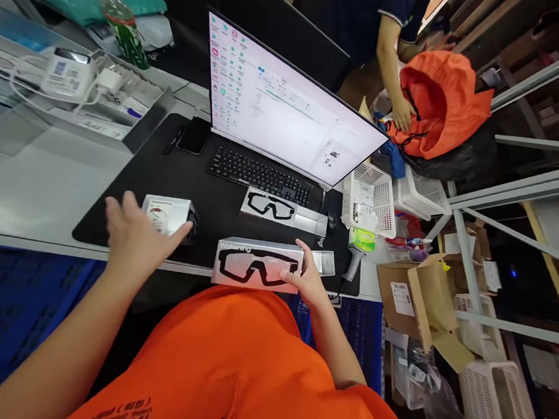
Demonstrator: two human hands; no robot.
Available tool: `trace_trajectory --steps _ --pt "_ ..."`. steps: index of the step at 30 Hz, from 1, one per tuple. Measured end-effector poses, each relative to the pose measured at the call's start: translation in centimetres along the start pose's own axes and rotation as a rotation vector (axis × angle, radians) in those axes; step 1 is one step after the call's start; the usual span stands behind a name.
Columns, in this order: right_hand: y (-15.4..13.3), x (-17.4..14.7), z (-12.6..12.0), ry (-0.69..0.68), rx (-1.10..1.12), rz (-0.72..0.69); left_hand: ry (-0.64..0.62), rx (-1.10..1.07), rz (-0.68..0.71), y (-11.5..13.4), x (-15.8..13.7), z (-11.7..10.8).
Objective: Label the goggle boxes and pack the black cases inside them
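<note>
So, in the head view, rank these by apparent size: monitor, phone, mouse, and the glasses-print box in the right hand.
1. Monitor
2. Glasses-print box (nearer the camera)
3. Phone
4. Mouse

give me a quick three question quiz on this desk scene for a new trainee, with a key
1. Which hand holds the front glasses box, the one nearest the orange shirt?
2. True or false: the phone lies left of the keyboard.
3. The left hand is nearest to: A) the green-labelled bottle, B) the small box, C) the white basket.

Key: 1. The right hand; 2. True; 3. B.
</note>
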State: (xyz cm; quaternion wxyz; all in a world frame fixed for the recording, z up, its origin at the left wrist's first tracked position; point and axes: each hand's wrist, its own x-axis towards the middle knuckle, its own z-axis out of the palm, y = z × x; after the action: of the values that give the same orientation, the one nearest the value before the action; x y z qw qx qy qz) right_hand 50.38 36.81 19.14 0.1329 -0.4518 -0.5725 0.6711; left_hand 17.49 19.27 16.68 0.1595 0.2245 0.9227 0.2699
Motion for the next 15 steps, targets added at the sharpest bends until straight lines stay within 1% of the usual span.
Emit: trace_trajectory --steps 2,3,5,6,8,9,11,13,15 --pt "0.2 -0.5 0.0 0.057 -0.057 -0.020 -0.128 0.103 -0.076 1.5 1.6 0.5" --pt "0.4 -0.8 -0.1 0.086 -0.085 -0.031 -0.167 0.152 -0.092 1.8 2.1 0.6" --pt "0.8 -1.6 -0.4 0.140 -0.129 -0.052 -0.192 0.212 -0.088 1.3 3.0 0.3" --pt "1.1 -2.0 -0.6 0.162 -0.143 -0.058 -0.186 0.203 -0.100 0.6 3.6 -0.2" --pt "1.6 -2.7 -1.4 0.185 -0.159 -0.048 -0.151 0.115 -0.150 -1.3 4.9 -1.4" --pt "1.7 -3.0 -1.8 0.188 -0.159 -0.037 -0.119 0.052 -0.179 -2.2 5.7 -2.2" --pt "1.7 -3.3 -2.6 0.190 -0.152 -0.020 -0.039 -0.051 -0.185 -3.4 7.6 -3.4" --pt "1.5 -3.4 -3.2 0.205 -0.149 -0.024 0.029 -0.137 -0.172 -3.5 9.7 -4.3" --pt "1.2 -3.3 -3.4 0.225 -0.158 -0.035 0.076 -0.203 -0.165 -2.7 11.7 -4.7"
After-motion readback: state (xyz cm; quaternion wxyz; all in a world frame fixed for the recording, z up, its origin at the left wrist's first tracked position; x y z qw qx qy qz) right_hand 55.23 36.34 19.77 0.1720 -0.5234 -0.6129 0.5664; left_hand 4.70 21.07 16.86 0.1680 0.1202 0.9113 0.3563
